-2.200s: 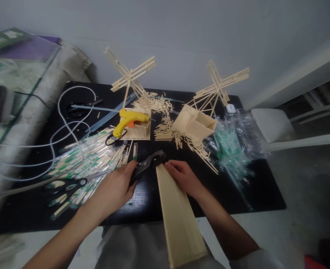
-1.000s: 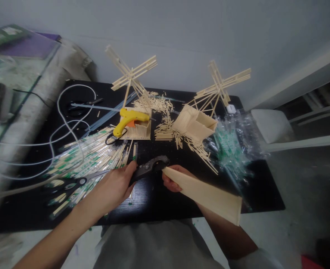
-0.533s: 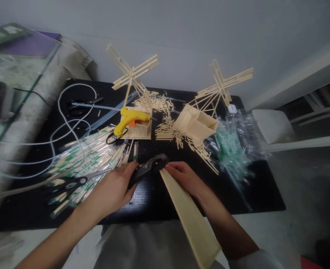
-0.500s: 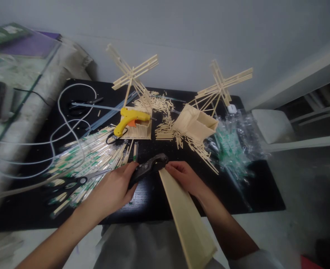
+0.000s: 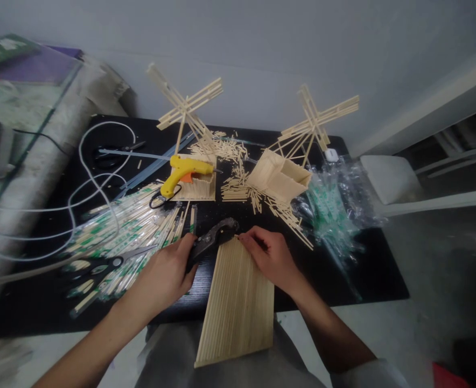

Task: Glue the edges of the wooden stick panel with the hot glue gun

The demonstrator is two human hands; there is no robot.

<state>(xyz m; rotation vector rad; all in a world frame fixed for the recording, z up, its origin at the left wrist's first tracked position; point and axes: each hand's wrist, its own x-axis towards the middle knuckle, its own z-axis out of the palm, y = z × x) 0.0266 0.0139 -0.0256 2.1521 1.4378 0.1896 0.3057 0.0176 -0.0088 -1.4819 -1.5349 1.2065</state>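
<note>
My left hand [image 5: 171,268] is wrapped around the handles of a black cutter [image 5: 212,237] with a hooked jaw. The jaw lies at the top edge of a panel of wooden sticks [image 5: 240,302] set side by side. With thumb and fingers pinched, my right hand [image 5: 268,253] holds that panel by its upper right corner. Its ribbed flat side faces up, and the lower end hangs past the table's front edge over my lap. Whether the blades touch a stick, I cannot tell.
On the black table [image 5: 195,302] a yellow glue gun [image 5: 181,173] rests on a stick-built box [image 5: 201,188]. Another stick box [image 5: 278,175] stands right of it. Chopstick packets [image 5: 128,226], scissors [image 5: 114,262], loose stick pieces [image 5: 238,186], plastic wrappers [image 5: 330,199] and a white cable [image 5: 80,161] surround these.
The panel has turned from nearly edge-on to showing its broad ribbed side, its lower end swinging left. Both hands keep their grips, the cutter staying by the top edge.
</note>
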